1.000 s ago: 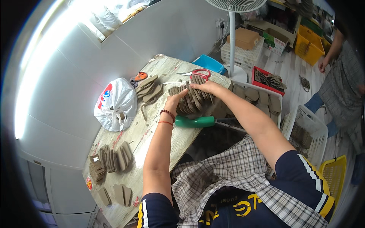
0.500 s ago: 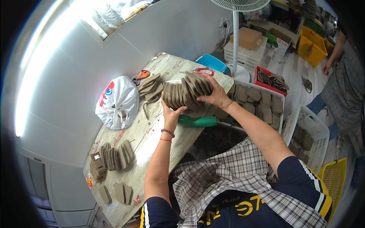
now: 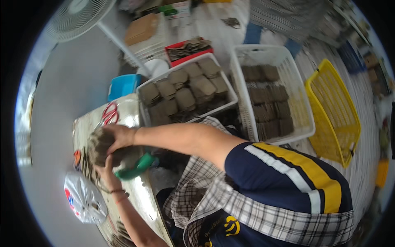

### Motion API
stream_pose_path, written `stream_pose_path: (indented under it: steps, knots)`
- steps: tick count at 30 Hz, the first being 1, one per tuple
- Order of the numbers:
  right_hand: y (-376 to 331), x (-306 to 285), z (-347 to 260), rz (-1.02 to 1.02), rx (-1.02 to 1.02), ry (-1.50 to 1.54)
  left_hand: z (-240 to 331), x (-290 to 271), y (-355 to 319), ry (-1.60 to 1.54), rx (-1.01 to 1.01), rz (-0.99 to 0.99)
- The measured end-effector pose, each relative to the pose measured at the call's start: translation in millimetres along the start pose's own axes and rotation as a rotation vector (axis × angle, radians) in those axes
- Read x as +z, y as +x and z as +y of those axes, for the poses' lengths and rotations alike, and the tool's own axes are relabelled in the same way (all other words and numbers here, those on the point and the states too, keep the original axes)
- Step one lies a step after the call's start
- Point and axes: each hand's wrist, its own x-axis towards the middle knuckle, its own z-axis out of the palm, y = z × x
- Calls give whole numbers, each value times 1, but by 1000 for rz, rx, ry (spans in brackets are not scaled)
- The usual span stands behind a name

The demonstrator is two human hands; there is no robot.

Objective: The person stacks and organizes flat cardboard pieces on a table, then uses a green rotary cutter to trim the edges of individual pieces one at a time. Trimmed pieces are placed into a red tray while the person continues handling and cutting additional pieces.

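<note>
Both hands hold one bundle of flat brown fibre pieces (image 3: 98, 145) just above the worn table (image 3: 149, 200) at the left. My right hand (image 3: 120, 135) grips the bundle from the top and far side. My left hand (image 3: 106, 165), with bracelets on its wrist, presses it from below and the near side. A green-handled tool (image 3: 136, 166) lies on the table right under the hands. Red scissors (image 3: 109, 113) lie just beyond them.
A white plastic bag (image 3: 84, 200) sits on the table's left. Beyond the table stand a white basket (image 3: 145, 87) of brown pieces, a second white basket (image 3: 300, 123), a yellow basket (image 3: 334, 110), a blue box (image 3: 122, 85), a red tray (image 3: 186, 46) and a fan (image 3: 77, 16).
My head has turned to the right, so the baskets fill the view and the table sits at the left. Both hands still clasp the bundle, now drawn in closer together.
</note>
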Motion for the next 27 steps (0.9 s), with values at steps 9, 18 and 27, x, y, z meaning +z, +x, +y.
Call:
stream_pose_path:
  steps: [9,18,27]
  knots:
    - [-30,-193,-211,422,227,-135,187,153,-22,-232,279,-170]
    - [-312,-399,-226,858,582,-305,118,475,-152,-369,-136,-724]
    - [-527,-394,-126,1143,1169,-169,-35,567,-259,129,-909,-1000]
